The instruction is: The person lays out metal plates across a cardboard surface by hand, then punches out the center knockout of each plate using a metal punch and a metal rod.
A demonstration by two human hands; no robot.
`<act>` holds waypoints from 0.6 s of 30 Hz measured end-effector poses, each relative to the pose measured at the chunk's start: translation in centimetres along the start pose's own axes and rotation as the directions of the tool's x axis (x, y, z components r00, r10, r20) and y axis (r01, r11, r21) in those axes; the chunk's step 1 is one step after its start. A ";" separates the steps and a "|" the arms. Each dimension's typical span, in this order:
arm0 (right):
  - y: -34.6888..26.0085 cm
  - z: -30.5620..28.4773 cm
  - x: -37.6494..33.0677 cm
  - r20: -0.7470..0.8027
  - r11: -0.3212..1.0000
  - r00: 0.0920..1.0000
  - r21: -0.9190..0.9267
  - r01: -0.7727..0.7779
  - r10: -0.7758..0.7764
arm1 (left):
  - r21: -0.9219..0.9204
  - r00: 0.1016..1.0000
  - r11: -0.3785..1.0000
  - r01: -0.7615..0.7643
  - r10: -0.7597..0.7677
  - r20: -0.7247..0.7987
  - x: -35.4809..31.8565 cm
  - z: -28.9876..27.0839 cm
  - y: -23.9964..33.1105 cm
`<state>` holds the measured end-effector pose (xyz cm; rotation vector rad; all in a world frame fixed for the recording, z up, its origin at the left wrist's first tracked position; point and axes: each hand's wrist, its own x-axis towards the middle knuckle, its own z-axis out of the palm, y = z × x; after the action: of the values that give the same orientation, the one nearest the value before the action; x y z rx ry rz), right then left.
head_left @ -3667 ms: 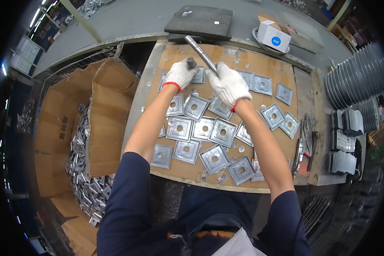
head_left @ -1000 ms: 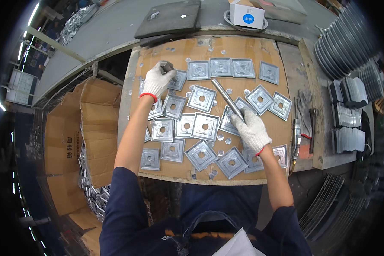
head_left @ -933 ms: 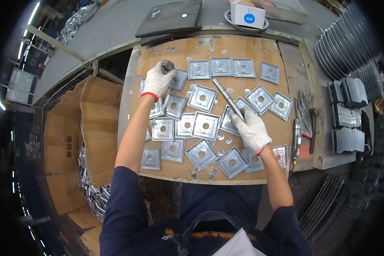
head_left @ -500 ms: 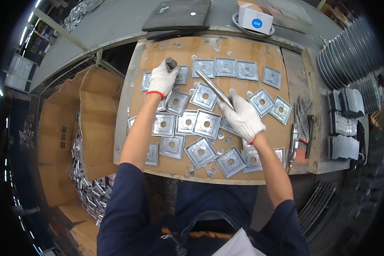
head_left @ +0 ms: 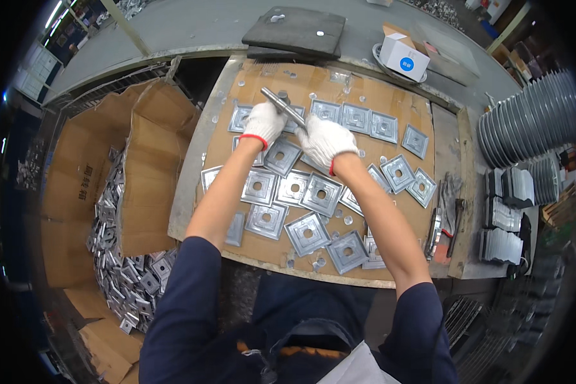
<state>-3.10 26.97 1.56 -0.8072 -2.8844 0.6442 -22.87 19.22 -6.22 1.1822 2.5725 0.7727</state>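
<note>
My left hand (head_left: 264, 123), in a white glove with a red cuff, is closed around a short, thick steel punch (head_left: 284, 97); only its top end shows. It stands over a square metal plate in the far row. My gloved right hand (head_left: 328, 139) grips a round metal rod (head_left: 276, 101), which slants across the top of the punch; whether they touch I cannot tell. Square plates with solid centres (head_left: 356, 118) lie in the far row. Nearer me are several plates with round centre holes (head_left: 321, 193). Small loose metal discs (head_left: 348, 219) lie among them.
A cardboard sheet (head_left: 390, 89) covers the bench. At left, a big cardboard box (head_left: 157, 192) holds many small metal pieces (head_left: 123, 281). A black pad (head_left: 294, 31) and a white carton (head_left: 404, 56) lie beyond. Right are a hand tool (head_left: 433, 233), a grey glove (head_left: 450, 195) and stacked round plates (head_left: 528, 115).
My right hand has moved left and away from me, bringing the rod across the punch in my left hand. The whole view has shifted and turned slightly.
</note>
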 end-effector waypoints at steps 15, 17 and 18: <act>1.9 0.0 -0.3 0.001 0.994 0.994 -0.019 -0.109 0.109 | -0.088 1.000 0.996 0.021 -0.021 -0.003 -0.3 -0.8 1.6; 1.4 -1.8 -1.1 -0.012 0.989 0.989 0.022 -0.149 0.150 | -0.075 0.999 0.996 0.045 -0.044 0.017 -0.6 -0.9 2.4; 1.5 -2.8 -1.6 -0.020 0.981 0.983 0.069 -0.181 0.182 | -0.122 0.999 0.992 0.041 -0.043 -0.008 -0.7 -1.0 2.5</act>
<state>-0.52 28.41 3.49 -1.0695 -2.7706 0.7366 -21.22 19.71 -4.10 1.0872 2.5104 0.9148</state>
